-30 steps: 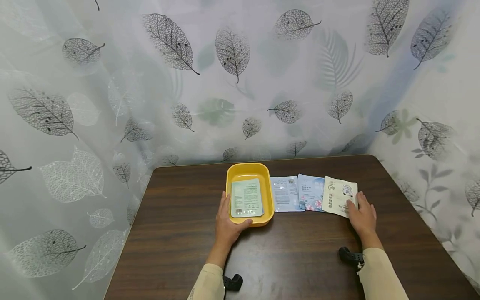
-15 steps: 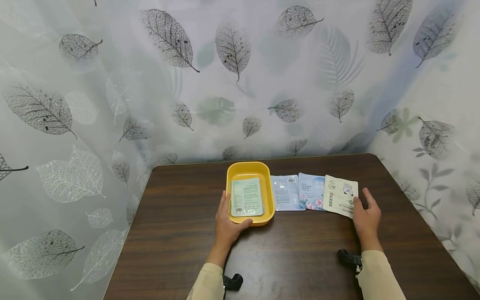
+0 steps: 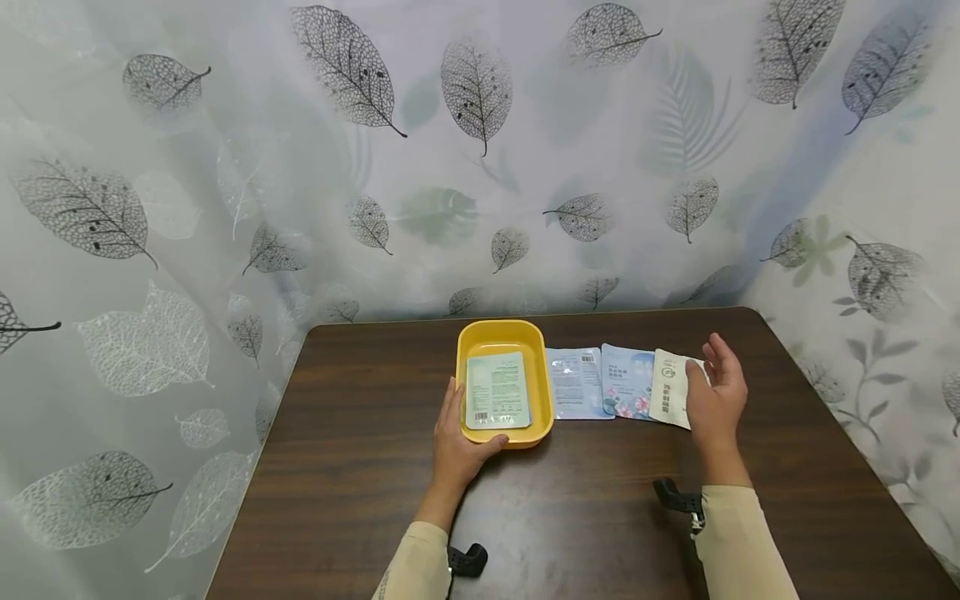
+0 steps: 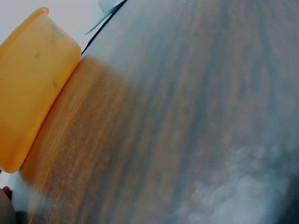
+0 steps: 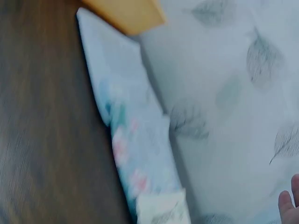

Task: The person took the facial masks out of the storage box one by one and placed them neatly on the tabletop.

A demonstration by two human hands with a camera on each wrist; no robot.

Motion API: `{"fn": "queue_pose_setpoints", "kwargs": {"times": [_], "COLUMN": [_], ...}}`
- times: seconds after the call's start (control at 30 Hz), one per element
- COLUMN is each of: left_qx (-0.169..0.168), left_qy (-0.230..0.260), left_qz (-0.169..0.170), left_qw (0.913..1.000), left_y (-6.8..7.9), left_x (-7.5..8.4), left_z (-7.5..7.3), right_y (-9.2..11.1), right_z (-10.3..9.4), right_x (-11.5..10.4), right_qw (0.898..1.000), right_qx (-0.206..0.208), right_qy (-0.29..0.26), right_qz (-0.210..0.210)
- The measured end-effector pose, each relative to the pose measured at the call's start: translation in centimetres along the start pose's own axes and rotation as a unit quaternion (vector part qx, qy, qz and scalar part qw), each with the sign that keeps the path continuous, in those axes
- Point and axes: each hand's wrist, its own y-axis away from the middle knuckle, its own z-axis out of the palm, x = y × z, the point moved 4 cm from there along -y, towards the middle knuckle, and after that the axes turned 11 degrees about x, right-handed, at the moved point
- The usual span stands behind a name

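Note:
My left hand (image 3: 461,446) holds the near left corner of a yellow plastic tray (image 3: 495,335), fingers along its left side and thumb at the front rim. Inside the tray lies a pale green flat sachet (image 3: 498,392), like a sheet mask packet, with another edge showing beneath. My right hand (image 3: 717,400) is held over the right part of a cream sachet (image 3: 666,387), fingers loosely spread and nothing in them. It hides the sachet's right side. In the right wrist view the hand's fingers (image 5: 286,205) show apart from the cream sachet (image 5: 161,208).
Right of the tray, a light blue printed sachet (image 3: 577,383) and a blue flowered sachet (image 3: 627,383) lie in an overlapping row with the cream one. They rest on a dark wood table (image 3: 360,467). A leaf-patterned curtain (image 3: 525,183) hangs behind it.
My right hand has come off the cream sachet's right edge, first slightly rightward, then up and left over it. My left hand stays at the tray, and the sachets lie as before.

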Motion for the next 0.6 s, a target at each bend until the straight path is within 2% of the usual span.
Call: {"fn": "queue_pose_setpoints", "kwargs": {"times": [0.4, 0.6], "left_qx": [-0.005, -0.005], "left_qy": [-0.008, -0.002], "left_qz": [0.001, -0.008], "left_qw": [1.0, 1.0], "left_y": [0.0, 0.2], "left_x": [0.2, 0.4], "left_z": [0.0, -0.1], "right_y": [3.5, 5.8], "right_z": [5.8, 9.3], "right_x": [-5.0, -6.4], "right_qw": [0.993, 0.986], "right_qx": [-0.095, -0.14], "right_qy": [-0.064, -0.081], "right_qz": [-0.017, -0.029]}}
